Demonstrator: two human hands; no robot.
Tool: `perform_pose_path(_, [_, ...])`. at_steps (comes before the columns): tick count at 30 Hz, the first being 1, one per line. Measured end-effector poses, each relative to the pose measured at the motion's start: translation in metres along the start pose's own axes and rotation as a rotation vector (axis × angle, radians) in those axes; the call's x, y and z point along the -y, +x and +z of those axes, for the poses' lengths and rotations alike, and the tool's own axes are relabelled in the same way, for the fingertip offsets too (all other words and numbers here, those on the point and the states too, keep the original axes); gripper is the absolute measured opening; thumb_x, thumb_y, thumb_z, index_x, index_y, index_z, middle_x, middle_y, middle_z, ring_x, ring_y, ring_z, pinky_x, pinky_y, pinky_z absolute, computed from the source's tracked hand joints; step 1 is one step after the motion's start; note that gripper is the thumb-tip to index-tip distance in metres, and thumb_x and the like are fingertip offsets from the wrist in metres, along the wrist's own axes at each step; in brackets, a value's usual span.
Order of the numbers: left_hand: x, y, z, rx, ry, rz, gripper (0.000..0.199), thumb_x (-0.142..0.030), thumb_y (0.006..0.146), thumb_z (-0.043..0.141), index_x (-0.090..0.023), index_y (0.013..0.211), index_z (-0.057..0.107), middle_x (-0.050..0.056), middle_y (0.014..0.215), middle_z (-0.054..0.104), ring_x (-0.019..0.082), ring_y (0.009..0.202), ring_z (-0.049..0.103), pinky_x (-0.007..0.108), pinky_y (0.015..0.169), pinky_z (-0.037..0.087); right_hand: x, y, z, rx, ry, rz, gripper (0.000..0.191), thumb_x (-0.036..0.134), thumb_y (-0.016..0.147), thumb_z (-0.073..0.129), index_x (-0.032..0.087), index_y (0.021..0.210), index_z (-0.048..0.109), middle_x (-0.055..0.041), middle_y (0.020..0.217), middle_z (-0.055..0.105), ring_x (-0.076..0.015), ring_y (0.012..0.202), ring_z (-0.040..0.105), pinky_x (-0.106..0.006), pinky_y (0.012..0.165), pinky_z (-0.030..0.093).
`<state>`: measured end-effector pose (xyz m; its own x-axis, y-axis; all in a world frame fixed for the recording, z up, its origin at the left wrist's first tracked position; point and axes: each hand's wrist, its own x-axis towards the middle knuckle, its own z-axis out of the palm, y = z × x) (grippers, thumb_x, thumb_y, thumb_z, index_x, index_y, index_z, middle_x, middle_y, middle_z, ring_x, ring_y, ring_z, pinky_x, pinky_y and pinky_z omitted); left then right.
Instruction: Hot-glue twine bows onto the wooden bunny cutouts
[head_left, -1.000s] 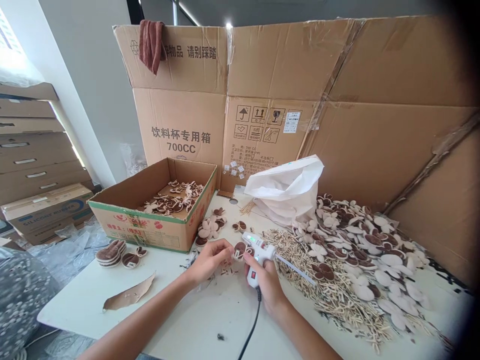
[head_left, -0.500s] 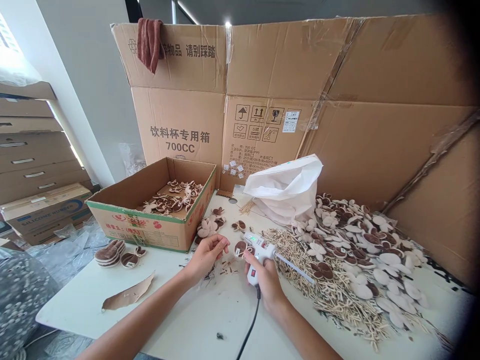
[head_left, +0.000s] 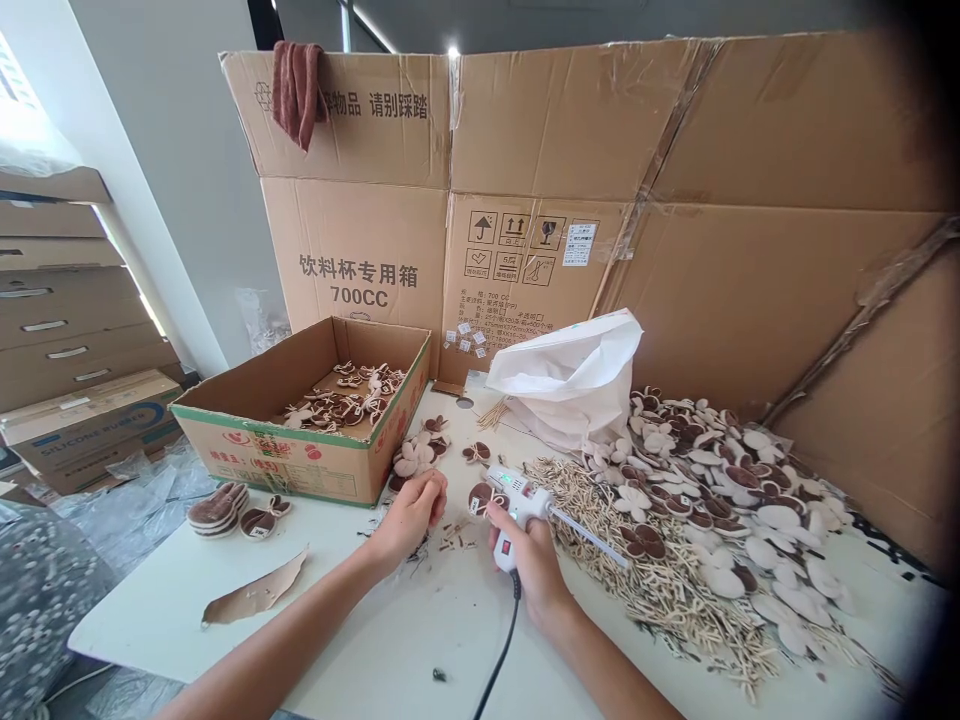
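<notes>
My right hand (head_left: 529,555) is wrapped round a white glue gun (head_left: 517,515), its nozzle pointing up and left and a clear glue stick jutting from its back. A brown felt piece with a small tag (head_left: 482,498) is at the fingertips of that hand, beside the gun. Left of it, my left hand (head_left: 412,515) is closed with the fingers curled together; whatever they hold, if anything, is hidden. Another small brown piece (head_left: 477,453) lies on the table beyond the gun, and a few pale and brown pieces (head_left: 415,456) lie behind my left hand.
An open carton (head_left: 285,465) with finished-looking pieces stands at the left. Stacked felt pieces (head_left: 217,508) and a torn brown scrap (head_left: 255,592) lie before it. At the right are heaped felt shapes (head_left: 720,480), short sticks (head_left: 652,580) and a white bag (head_left: 574,385). Cardboard (head_left: 547,120) stands behind.
My left hand has shifted slightly left and its fingers have curled in more. My right hand and the glue gun look nearly unmoved.
</notes>
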<state>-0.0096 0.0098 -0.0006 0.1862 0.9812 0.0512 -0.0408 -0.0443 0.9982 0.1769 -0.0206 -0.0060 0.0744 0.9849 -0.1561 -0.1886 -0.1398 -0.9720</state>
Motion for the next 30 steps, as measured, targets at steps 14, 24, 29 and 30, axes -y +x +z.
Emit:
perform_pose_path(14, [-0.0013,0.0014,-0.0012,-0.033,0.038,0.069,0.047,-0.062,0.092,0.058,-0.017,0.082,0.063,-0.002,0.064,0.054,0.01,0.054,0.035,0.023,0.051,0.027,0.0017,-0.0011,0.0006,-0.008,0.0,-0.008,0.041,0.055,0.071,0.082,0.021,0.084,0.064,0.0022,0.054,0.056,-0.0152,0.046,0.047,-0.027,0.04,0.039])
perform_pose_path(24, [-0.0073,-0.0015,-0.0024,-0.016,0.021,0.06,0.038,-0.054,0.093,0.061,-0.017,0.085,0.065,0.004,0.081,0.07,0.011,0.057,0.04,0.024,0.056,0.033,0.0025,-0.0005,0.0007,-0.008,0.001,-0.013,0.038,0.055,0.072,0.082,0.02,0.076,0.065,0.0011,0.054,0.055,-0.0143,0.047,0.046,-0.026,0.04,0.039])
perform_pose_path(29, [-0.0015,0.0005,-0.0028,-0.082,0.061,0.078,0.054,-0.058,0.099,0.045,-0.02,0.06,0.047,-0.001,0.056,0.05,0.013,0.055,0.041,0.026,0.057,0.035,0.0009,0.0004,0.0008,-0.023,0.005,-0.01,0.04,0.056,0.071,0.082,0.02,0.075,0.065,0.0002,0.054,0.056,-0.0144,0.048,0.047,-0.026,0.04,0.038])
perform_pose_path(30, [-0.0001,0.0011,-0.0032,-0.101,0.088,0.085,0.055,-0.059,0.099,0.044,-0.02,0.06,0.046,-0.002,0.055,0.047,0.012,0.054,0.039,0.026,0.056,0.034,0.0006,0.0001,0.0006,-0.021,0.005,-0.011,0.04,0.056,0.071,0.082,0.02,0.075,0.065,0.0002,0.054,0.056,-0.0145,0.048,0.047,-0.026,0.04,0.039])
